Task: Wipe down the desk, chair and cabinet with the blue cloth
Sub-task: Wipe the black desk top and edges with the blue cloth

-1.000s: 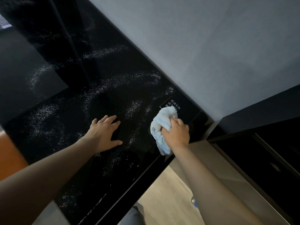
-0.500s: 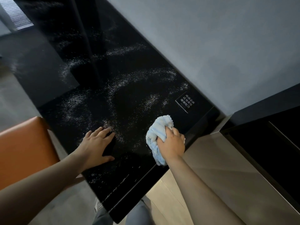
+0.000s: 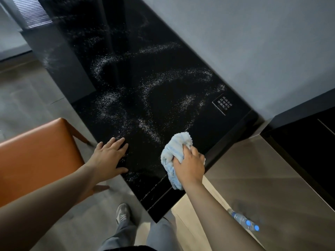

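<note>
You're mid-wipe on the bench, right grip bunched around the blue cloth, left hand flat; sweep the white specks beyond it next.

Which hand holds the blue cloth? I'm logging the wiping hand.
The right hand grips the blue cloth; the left hand rests flat and empty on the desk.

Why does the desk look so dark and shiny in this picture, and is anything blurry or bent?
Head view: the glossy black desk mirrors the grey wall and a dark upright, so its white speckles stand out; the blue cloth in the right hand is sharp; the water bottles look soft; the wide lens splays the straight desk edges outward.
</note>
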Demonstrator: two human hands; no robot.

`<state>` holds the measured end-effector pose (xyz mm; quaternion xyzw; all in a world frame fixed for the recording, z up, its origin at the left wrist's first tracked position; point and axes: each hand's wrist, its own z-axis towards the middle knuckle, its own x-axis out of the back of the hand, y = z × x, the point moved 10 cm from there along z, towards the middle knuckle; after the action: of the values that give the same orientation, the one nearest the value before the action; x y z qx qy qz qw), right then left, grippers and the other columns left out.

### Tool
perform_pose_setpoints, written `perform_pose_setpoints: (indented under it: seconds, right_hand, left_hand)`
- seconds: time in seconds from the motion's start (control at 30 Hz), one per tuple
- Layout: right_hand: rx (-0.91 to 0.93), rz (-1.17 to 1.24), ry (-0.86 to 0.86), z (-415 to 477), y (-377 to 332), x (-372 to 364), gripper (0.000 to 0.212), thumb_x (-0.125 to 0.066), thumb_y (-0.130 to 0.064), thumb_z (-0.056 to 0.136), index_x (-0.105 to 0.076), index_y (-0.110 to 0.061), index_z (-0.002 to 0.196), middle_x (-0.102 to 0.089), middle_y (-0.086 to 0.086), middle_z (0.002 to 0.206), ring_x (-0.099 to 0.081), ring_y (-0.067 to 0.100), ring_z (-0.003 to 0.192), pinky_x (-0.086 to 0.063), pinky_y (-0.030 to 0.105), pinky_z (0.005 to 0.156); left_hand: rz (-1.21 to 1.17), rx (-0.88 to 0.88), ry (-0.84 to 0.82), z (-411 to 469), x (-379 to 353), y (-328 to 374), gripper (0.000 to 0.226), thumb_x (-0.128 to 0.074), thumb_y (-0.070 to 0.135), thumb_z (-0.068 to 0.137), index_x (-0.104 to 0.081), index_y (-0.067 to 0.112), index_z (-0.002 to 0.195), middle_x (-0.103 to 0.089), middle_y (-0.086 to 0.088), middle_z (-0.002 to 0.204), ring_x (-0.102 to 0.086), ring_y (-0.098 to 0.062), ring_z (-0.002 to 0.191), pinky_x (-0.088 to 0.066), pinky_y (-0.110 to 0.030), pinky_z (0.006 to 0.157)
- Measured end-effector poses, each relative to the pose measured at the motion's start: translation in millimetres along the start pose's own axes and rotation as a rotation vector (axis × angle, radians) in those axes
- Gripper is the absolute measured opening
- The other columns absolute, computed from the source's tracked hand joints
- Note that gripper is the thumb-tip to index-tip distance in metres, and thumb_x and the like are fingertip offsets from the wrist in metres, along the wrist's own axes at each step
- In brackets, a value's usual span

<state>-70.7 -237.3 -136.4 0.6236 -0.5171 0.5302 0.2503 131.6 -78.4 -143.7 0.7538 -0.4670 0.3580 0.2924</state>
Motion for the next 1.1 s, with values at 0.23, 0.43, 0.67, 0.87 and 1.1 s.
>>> perform_pose_setpoints:
  seconds: [0.23,0.43,0.67,0.87,1.1]
  right_hand:
    - [0.007,-0.005,-0.011,-36.9,-22.5,-19.6,0.054,-0.048,-0.042,0.093,-0.037,-0.028,0.144,-0.036,-0.003,0.148,-0.038,0.027,0.126,-0.033,0.033,0.105]
    - [0.011,-0.014,-0.009,-63.8,-37.4,-31.0,0.058,-0.049,-0.044,0.093,-0.035,-0.027,0.146,-0.033,-0.002,0.151,-0.036,0.027,0.128,-0.032,0.032,0.106]
    - [0.041,0.018,-0.021,-96.5,-55.4,-47.9,0.062,-0.051,-0.046,0.092,-0.033,-0.027,0.147,-0.033,-0.002,0.15,-0.033,0.026,0.13,-0.033,0.033,0.107]
    - [0.058,0.029,-0.061,-119.9,-67.6,-59.5,0.06,-0.049,-0.047,0.093,-0.032,-0.029,0.148,-0.032,-0.004,0.15,-0.032,0.023,0.131,-0.035,0.032,0.107]
    - [0.127,0.162,-0.138,-130.4,-72.2,-58.8,0.047,-0.051,-0.038,0.09,-0.048,-0.037,0.137,-0.046,-0.01,0.138,-0.042,0.019,0.118,-0.042,0.028,0.095]
  left_hand:
    - [-0.009,-0.057,-0.007,0.2,-12.8,-11.2,0.087,-0.053,0.055,0.088,-0.003,0.026,0.153,0.017,0.005,0.159,0.006,-0.026,0.148,-0.016,-0.053,0.116]
    - [-0.006,-0.079,-0.005,-0.2,-10.6,-11.8,0.086,-0.055,0.051,0.089,-0.004,0.027,0.153,0.015,0.005,0.16,0.005,-0.025,0.148,-0.018,-0.052,0.115]
    - [-0.022,-0.069,-0.023,-0.8,-11.6,-13.4,0.084,-0.055,0.048,0.09,-0.004,0.027,0.153,0.014,0.006,0.16,0.005,-0.024,0.148,-0.017,-0.05,0.116]
    - [-0.04,-0.083,-0.031,1.7,-13.4,-17.5,0.081,-0.055,0.046,0.091,-0.007,0.028,0.153,0.011,0.006,0.16,0.002,-0.024,0.148,-0.021,-0.048,0.117]
    - [-0.073,-0.072,-0.06,1.5,-10.4,-17.9,0.076,-0.052,0.046,0.093,-0.012,0.025,0.153,0.007,0.006,0.161,-0.001,-0.024,0.148,-0.029,-0.043,0.114]
